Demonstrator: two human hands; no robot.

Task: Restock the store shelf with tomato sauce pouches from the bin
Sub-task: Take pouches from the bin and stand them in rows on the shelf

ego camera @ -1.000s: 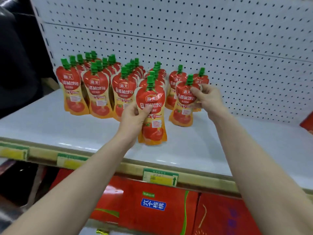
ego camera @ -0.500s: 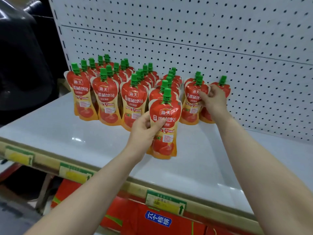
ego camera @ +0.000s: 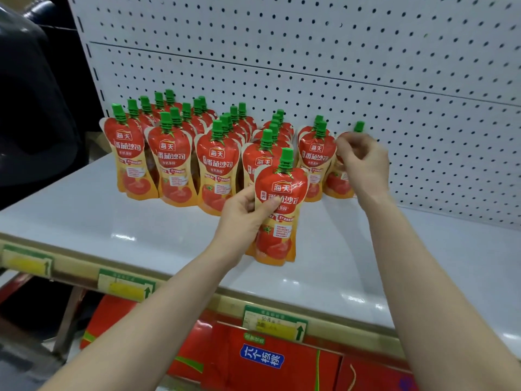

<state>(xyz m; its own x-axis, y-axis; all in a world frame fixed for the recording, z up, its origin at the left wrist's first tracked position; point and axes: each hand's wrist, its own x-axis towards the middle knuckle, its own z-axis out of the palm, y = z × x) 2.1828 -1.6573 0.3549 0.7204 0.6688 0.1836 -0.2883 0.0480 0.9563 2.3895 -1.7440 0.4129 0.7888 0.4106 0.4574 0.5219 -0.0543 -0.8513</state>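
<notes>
Several rows of red tomato sauce pouches (ego camera: 217,170) with green caps stand upright on the white shelf (ego camera: 84,218), reaching back to the pegboard. My left hand (ego camera: 242,213) grips one pouch (ego camera: 282,218) by its left edge and holds it upright in front of the fourth row, its base at the shelf surface. My right hand (ego camera: 363,162) is further back, fingers curled on the upper part of the rightmost pouch (ego camera: 338,183), which stands near the pegboard. That hand hides much of this pouch. The bin is out of view.
The white pegboard wall (ego camera: 310,52) closes the back of the shelf. Bare shelf surface stretches to the right (ego camera: 437,263) and along the front. Price labels (ego camera: 273,323) line the front edge, with red cartons (ego camera: 262,362) below. A dark bulky shape (ego camera: 31,108) stands at the left.
The view has drifted, so the pouches sit lower and further right in frame. My right hand carried its pouch back to the row by the pegboard. My left hand still holds its pouch upright.
</notes>
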